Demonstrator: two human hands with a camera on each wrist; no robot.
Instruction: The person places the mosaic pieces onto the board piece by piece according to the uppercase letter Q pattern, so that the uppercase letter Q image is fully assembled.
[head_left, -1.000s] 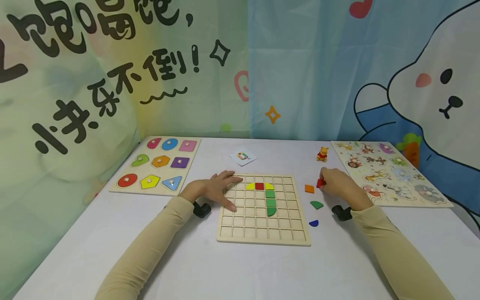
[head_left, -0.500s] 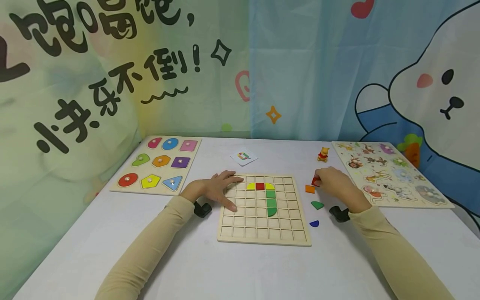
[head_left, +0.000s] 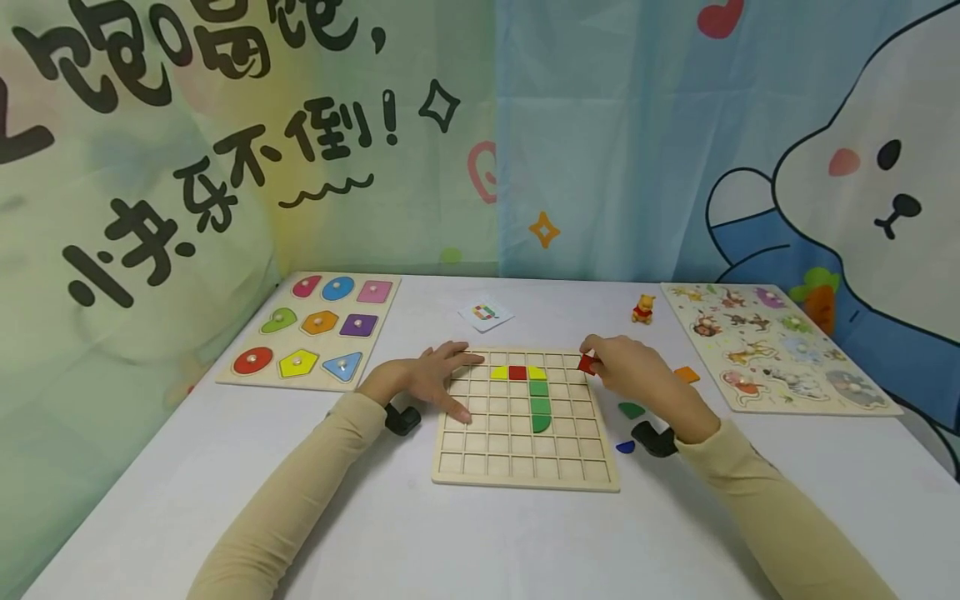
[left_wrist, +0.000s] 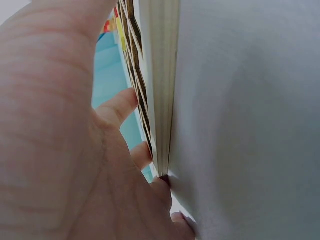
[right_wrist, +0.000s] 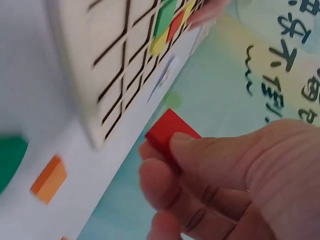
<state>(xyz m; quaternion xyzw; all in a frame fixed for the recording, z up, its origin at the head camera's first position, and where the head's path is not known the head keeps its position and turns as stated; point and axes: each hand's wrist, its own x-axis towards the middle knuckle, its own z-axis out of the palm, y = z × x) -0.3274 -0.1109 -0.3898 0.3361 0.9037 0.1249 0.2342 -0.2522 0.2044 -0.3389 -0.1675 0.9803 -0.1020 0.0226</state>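
Semicircle in dark blue (head_left: 626,447) lies loose nearest the person, right of the board, with a green round-edged piece (head_left: 632,410) a little farther off. The pale wooden grid board (head_left: 525,468) has bare near rows; a column of green pieces (head_left: 540,406) leads away to the right-hand one of two yellow round-edged pieces (head_left: 537,373), which flank a set red square (head_left: 517,373).

The step in hand seems to be bringing a loose red square block (right_wrist: 167,127) to a cell. To do it well, level the block above the cell, line its sides up with the ridges, seat one edge, then press it down with a fingertip, leaving its neighbours undisturbed.

The left hand (head_left: 420,379) rests on the board's left side, fingers and thumb spread, pinching nothing; light pressure there should keep the board from sliding. The right hand (head_left: 645,379) reaches inward beside the far right corner, nipping the tilted red block between thumb and fingers, the other fingers curled below. One corner juts free, which should help aiming.

Beyond, a small white card (head_left: 486,313) bears a coloured pattern too small to read surely; worth checking before release.
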